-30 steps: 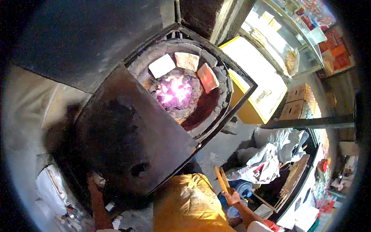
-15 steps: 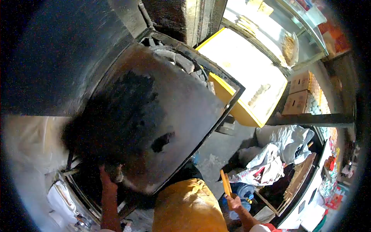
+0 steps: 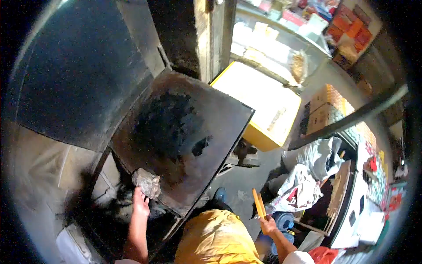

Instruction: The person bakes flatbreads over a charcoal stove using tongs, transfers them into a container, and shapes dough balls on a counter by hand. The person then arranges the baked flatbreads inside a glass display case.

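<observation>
The left hand (image 3: 141, 202) was closed on a rag (image 3: 147, 182) at the near edge of the sooty metal plate (image 3: 193, 132); wooden tongs (image 3: 258, 203) were clamped in the right hand (image 3: 268, 225); fingers could probably be burned if the rag slipped.

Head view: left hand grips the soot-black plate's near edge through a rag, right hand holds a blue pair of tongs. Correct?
Not quite. In the head view the tongs in the right hand are yellow-orange, not blue. The left hand does grip the plate through the rag.
</observation>
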{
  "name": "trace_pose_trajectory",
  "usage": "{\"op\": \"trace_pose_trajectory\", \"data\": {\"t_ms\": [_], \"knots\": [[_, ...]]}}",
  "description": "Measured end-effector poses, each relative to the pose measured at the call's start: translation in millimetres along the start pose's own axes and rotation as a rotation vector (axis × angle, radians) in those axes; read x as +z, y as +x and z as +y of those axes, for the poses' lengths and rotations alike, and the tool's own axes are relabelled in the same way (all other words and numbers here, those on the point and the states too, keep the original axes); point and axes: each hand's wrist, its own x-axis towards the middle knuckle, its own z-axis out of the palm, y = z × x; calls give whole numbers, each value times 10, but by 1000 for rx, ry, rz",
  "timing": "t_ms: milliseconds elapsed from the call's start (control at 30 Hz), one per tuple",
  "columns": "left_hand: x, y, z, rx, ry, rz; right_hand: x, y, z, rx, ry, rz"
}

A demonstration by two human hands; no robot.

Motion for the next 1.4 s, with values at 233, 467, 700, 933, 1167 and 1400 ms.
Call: {"op": "trace_pose_trajectory", "data": {"t_ms": [233,467,700,933,1167,1400], "knots": [[376,-1121,-389,724,764,-652,314,-947,1226,-45,-48,90],[-375,-1368,-1277,706,1283,-1003,511,-2498,1727,336,-126,115],[-1471,-1259,-2046,278,1225,-849,222,-2058,2487,207,-178,163],[-2834,-683,-3313,-287,1073,-26,-336,-2430,1230,-23,285,31],[-2346,-1410,-3532,-22,858,-428,-825,-1859,2625,161,105,89],[-1214,-2059,-3169,102,970,-521,-1178,-2306,2986,264,76,93]]}}
